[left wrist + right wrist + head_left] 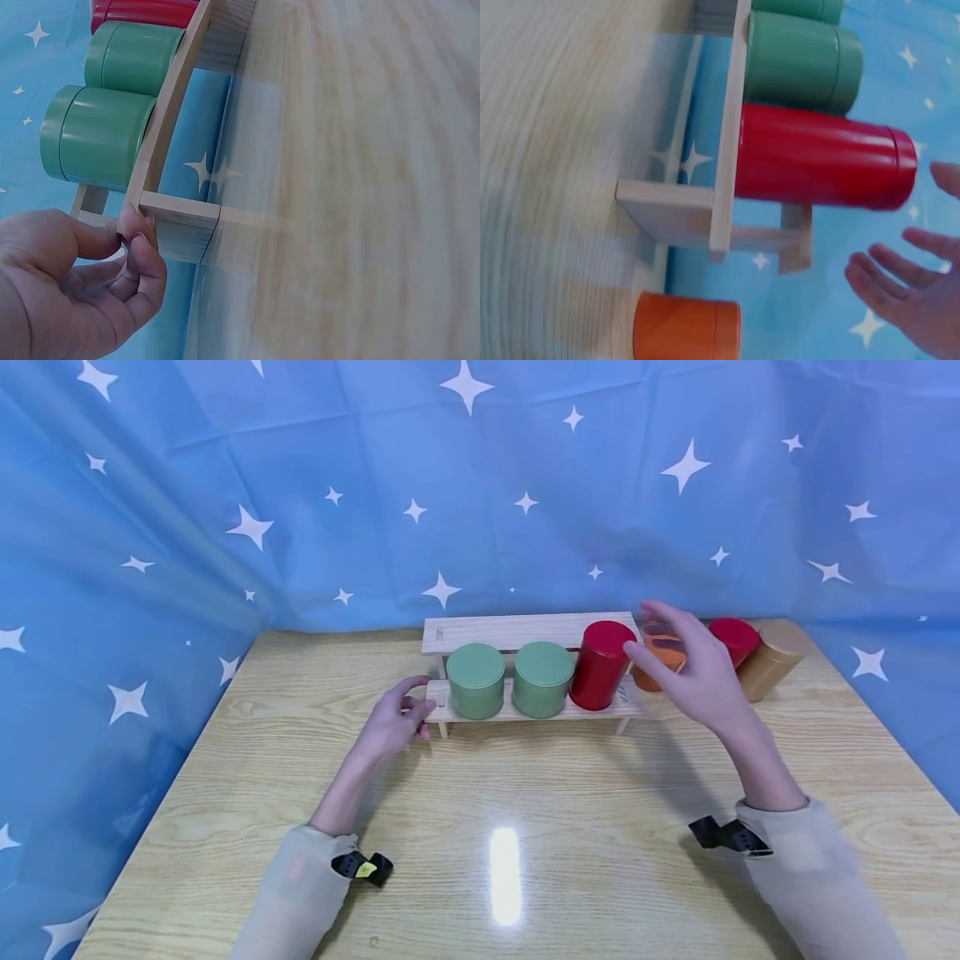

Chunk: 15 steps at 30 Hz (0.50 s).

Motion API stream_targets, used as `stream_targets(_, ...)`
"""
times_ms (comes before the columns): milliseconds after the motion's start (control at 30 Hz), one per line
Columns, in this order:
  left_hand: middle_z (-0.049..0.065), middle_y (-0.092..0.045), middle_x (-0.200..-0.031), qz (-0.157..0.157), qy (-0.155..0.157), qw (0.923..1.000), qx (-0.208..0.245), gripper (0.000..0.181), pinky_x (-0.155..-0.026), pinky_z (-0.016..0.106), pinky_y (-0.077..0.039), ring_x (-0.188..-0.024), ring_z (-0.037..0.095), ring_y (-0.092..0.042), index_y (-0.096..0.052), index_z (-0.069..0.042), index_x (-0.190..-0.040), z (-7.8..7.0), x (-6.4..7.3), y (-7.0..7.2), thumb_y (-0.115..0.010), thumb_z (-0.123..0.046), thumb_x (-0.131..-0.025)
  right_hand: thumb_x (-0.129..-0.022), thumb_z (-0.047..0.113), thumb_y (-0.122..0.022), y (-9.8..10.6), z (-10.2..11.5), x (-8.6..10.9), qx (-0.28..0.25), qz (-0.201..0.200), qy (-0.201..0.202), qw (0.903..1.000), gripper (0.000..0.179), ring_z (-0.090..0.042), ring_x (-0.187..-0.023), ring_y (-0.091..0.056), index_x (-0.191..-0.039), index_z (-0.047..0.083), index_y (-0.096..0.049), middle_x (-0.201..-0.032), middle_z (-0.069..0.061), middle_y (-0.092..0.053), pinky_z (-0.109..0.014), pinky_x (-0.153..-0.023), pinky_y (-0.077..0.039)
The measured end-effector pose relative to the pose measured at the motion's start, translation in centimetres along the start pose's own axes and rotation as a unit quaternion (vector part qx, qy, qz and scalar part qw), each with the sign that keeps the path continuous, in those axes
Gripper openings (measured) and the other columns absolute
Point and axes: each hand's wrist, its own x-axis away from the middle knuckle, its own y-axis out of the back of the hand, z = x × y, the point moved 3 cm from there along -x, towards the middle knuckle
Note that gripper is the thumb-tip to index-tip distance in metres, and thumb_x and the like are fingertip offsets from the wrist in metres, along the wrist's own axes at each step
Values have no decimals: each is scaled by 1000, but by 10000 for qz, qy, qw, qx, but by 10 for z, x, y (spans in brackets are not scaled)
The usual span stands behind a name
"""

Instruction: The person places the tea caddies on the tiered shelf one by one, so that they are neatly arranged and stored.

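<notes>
A two-tier wooden rack (517,628) stands at the back of the table. On its lower step, two short green tins (476,683) and a taller red canister (597,670) are lined up from left to right. My left hand (393,720) pinches the left end of that step between thumb and fingers, as the left wrist view shows at the board's corner (157,201). Beside the red canister's upper part is my right hand (693,672), its fingers spread and holding nothing. In the right wrist view, a gap separates these fingertips (859,274) from the canister.
Right of the rack stands an orange tin (649,678), partly hidden by my right hand. Another red canister (733,635) and a tan canister (772,662) stand farther right. A blue star-patterned cloth (525,527) hangs behind the wooden table (420,827).
</notes>
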Motion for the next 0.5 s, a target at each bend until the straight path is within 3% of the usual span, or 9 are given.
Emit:
stream_targets(133,14,-61,-94,13,-3,10000,8,49,-61,31,-55,-61,18,-60,-39,-1,-151,0,0,0,-55,-7,-105,-92,14,-75,12,-5,2,218,-229,49,9995,62,-24,-118,-57,-149,19,-51,-142,-7,-55,-10,-94,-42)
stream_targets(500,14,-61,-93,-1,21,10000,-7,49,-61,30,-54,-60,17,-60,-40,-2,-151,0,0,1,-56,-9,-105,-93,16,-74,46,-26,7,542,-610,-345,9961,57,-8,-117,-52,-146,18,-55,-140,-13,-55,-10,-94,-37)
